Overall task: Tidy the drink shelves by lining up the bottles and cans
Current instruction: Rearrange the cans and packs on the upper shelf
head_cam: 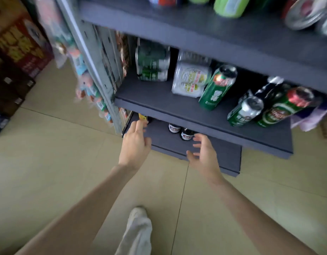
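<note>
clearly much is left: both hands, left hand (136,144) and right hand (205,153), with fingers spread and empty, reach toward dark bottles (186,134) on the bottom shelf (214,159), while green cans (216,87) at 2 o'clock stand unaligned.

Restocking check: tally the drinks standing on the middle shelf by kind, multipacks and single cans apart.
Green-can multipack: 1
White-can multipack: 1
Single green cans: 3
Dark bottle behind them, blurred: 1
Total: 6

Red printed cartons (21,45) stacked far left; packaged toys (85,83) hanging beside shelving upright; beige tiled floor (48,162).
</note>
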`<action>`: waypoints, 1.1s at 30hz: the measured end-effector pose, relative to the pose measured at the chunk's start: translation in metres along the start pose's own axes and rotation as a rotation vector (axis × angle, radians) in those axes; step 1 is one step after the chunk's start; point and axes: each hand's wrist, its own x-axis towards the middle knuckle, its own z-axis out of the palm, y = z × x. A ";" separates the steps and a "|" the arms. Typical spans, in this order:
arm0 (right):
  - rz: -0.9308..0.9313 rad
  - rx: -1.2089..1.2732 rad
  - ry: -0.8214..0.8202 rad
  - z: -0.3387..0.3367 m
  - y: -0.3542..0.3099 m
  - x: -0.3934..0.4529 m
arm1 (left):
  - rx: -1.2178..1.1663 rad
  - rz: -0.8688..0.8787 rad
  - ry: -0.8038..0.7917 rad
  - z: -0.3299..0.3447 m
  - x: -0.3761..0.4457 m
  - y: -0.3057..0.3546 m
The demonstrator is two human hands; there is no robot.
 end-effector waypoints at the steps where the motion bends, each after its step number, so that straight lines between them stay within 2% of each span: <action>1: -0.080 -0.056 -0.006 -0.023 -0.026 -0.008 | 0.004 0.022 0.026 -0.020 -0.001 0.016; 4: -0.364 -0.227 0.015 -0.099 -0.109 -0.027 | 0.070 0.088 0.111 -0.087 0.005 0.075; 6: -0.505 -0.348 0.090 -0.153 -0.158 -0.033 | 0.116 0.153 0.172 -0.133 0.016 0.118; 11: -0.579 -0.388 0.304 -0.270 -0.260 -0.049 | 0.093 0.289 0.289 -0.230 0.046 0.216; 16: -0.612 -0.442 0.435 -0.339 -0.315 -0.061 | 0.081 0.462 0.374 -0.291 0.080 0.280; 19: -0.590 -0.433 0.462 -0.356 -0.339 -0.054 | 0.083 0.464 0.372 -0.311 0.102 0.293; 25: -0.566 -0.451 0.362 -0.329 -0.355 -0.038 | 0.171 0.399 0.261 -0.322 0.126 0.270; 33: -0.542 -0.327 0.398 -0.330 -0.407 0.018 | 0.166 0.373 0.274 -0.338 0.162 0.300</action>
